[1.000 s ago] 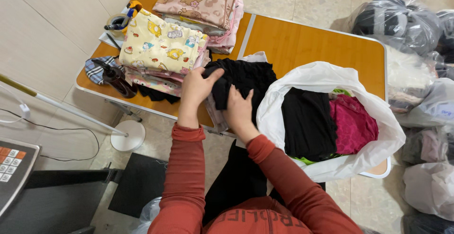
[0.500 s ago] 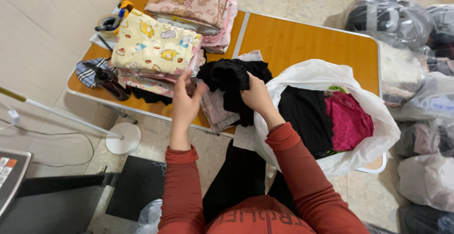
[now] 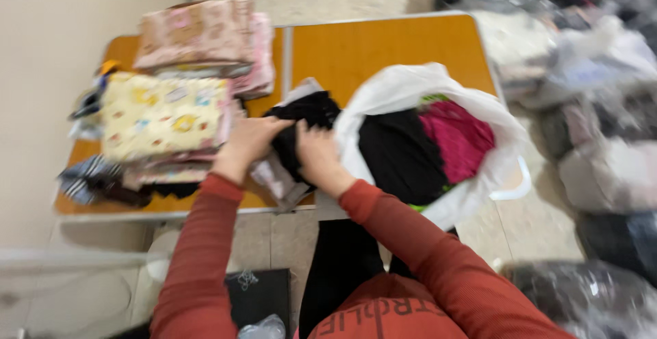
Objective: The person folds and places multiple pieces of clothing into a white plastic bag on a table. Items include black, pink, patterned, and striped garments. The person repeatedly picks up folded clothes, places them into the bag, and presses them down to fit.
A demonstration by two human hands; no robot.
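Note:
The view is motion-blurred. My left hand [image 3: 248,144] and my right hand [image 3: 317,155] both grip a bunched black garment [image 3: 304,114] at the near edge of an orange folding table [image 3: 383,44]. The garment lies between a yellow patterned fabric stack [image 3: 164,114] on its left and an open white plastic bag [image 3: 410,85] on its right. Inside the bag lie a black cloth [image 3: 397,155] and a magenta cloth [image 3: 457,137]. A pale grey fabric piece [image 3: 277,181] sits under my hands.
A pink patterned folded pile [image 3: 205,38] sits at the table's far left. Dark striped cloth [image 3: 89,178] hangs at the near left corner. Several filled plastic bags [image 3: 602,154] crowd the floor on the right. A wall runs along the left.
My hands have drawn closer together on the black garment, bunching it smaller. The camera has shifted, so the table now sits more centred and blurred.

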